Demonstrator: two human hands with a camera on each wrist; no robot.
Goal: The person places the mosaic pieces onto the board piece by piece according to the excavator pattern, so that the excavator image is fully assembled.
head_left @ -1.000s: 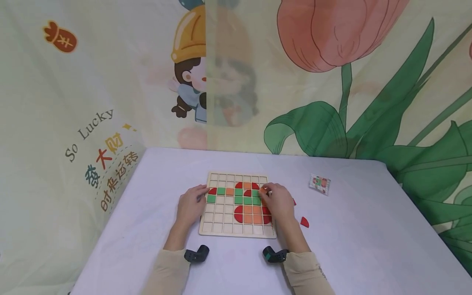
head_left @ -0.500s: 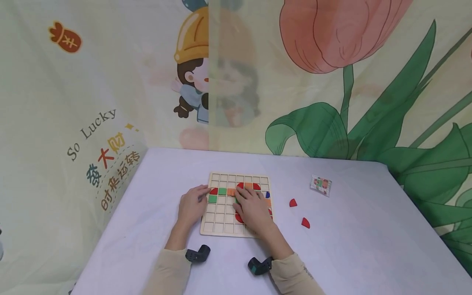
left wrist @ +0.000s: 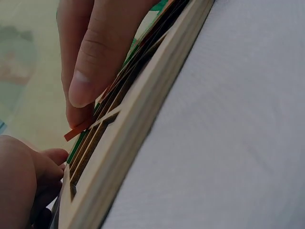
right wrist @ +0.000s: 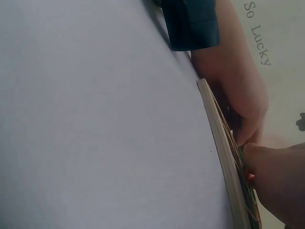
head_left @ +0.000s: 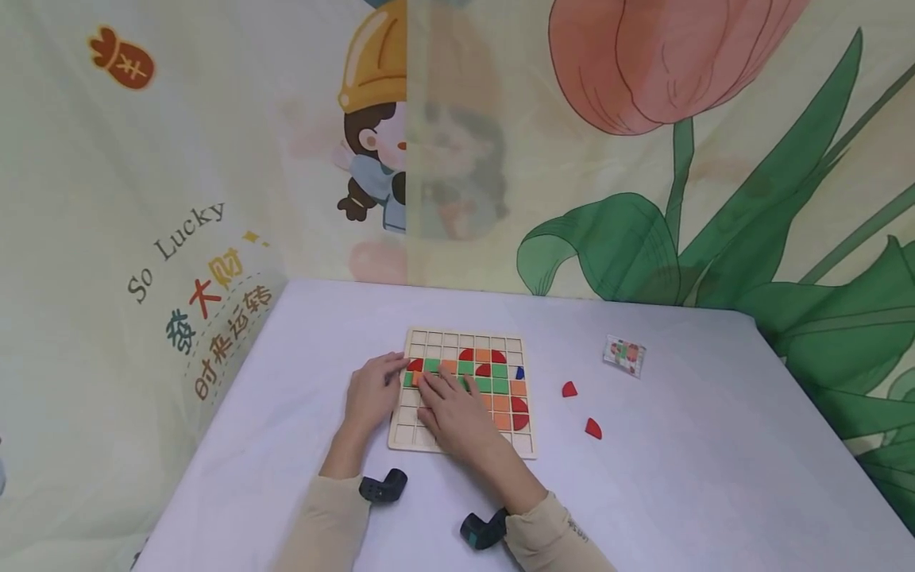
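A square wooden grid board (head_left: 413, 434) lies on the white table, partly filled with green, orange and red tiles. My right hand (head_left: 457, 409) reaches over it and pinches an orange square tile (head_left: 417, 378) above the board's left side. In the left wrist view that orange tile (left wrist: 76, 130) sits tilted under the fingertips, near a green tile (left wrist: 75, 149). My left hand (head_left: 372, 393) holds the board's left edge, beside a red quarter-round tile (head_left: 415, 365). The right hand hides some of the lower left and middle cells.
Two loose red quarter-round pieces, one nearer the board (head_left: 569, 389) and one closer to me (head_left: 593, 428), lie right of it. A small clear packet (head_left: 624, 355) with coloured print lies farther back. A blue mark (head_left: 519, 372) shows in a right-hand cell.
My right hand has moved left across the board from its right side, carrying the orange tile. The right-side cells and red loose pieces are uncovered. My left hand stays at the left edge.
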